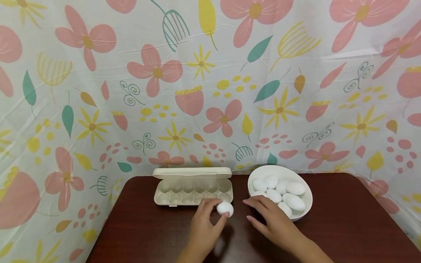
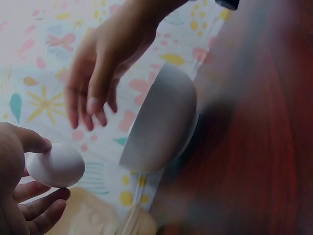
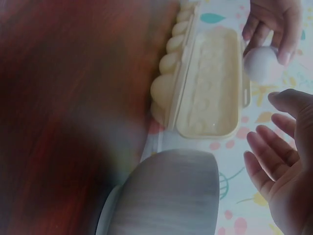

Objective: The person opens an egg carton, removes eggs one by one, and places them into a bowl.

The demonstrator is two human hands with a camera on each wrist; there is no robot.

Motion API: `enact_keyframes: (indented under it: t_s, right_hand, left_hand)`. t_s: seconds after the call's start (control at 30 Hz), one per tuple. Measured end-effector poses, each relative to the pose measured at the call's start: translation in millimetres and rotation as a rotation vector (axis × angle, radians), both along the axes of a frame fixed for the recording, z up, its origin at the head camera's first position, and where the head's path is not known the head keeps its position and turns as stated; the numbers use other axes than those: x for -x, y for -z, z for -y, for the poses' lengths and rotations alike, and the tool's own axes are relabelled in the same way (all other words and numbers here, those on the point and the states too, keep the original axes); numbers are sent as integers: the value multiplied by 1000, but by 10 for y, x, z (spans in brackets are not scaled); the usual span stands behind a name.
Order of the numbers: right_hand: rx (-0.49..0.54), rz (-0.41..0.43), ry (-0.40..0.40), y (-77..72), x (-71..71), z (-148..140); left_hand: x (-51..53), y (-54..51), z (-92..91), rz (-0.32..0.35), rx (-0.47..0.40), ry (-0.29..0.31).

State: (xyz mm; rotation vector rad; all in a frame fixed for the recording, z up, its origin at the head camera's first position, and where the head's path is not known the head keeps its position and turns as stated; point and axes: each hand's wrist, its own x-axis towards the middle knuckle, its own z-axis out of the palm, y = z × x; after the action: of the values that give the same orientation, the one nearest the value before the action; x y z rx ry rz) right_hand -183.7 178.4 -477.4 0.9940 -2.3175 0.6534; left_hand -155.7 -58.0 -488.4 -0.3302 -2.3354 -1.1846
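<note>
A white egg [image 1: 225,208] is pinched between the thumb and fingers of my left hand [image 1: 205,226], just in front of the egg carton's right end. The same egg [image 2: 56,165] shows clearly in the left wrist view. My right hand [image 1: 276,223] holds nothing; its fingers are relaxed and parted near the bowl's front left side. The white bowl [image 1: 308,190] contains several white eggs [image 1: 294,202], partly covered by that hand in the head view. Beside it on the left, the cream egg carton [image 1: 157,190] stands with its lid raised and its visible cups unfilled.
The dark red-brown table [image 1: 148,230] has rounded back corners. Behind it hangs a white curtain [image 1: 197,146] printed with pink, yellow and green flowers and leaves. Carton and bowl both stand near the table's back edge, with a narrow gap between them.
</note>
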Motion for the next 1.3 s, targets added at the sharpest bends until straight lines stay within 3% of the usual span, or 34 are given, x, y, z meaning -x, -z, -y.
enact_keyframes:
  t_s: [0.23,0.5,0.8,1.07,1.3]
  right_hand:
    - [27,32,-58,24,-65,83]
    - [56,43,-104,59,-94,166]
    - [75,74,-101,109,-124,213]
    - [87,41,-98,102,-104,263]
    - [69,103,-84,107,-133,267]
  left_hand:
    - [-45,62,-102,-9,-4,99]
    - [-49,82,-114,-10,1,122]
    - [-70,80,-125,-20,-16,176]
    - [-59,70,-134,-36,-11,201]
    - [-55,97,-129,-60,12,199]
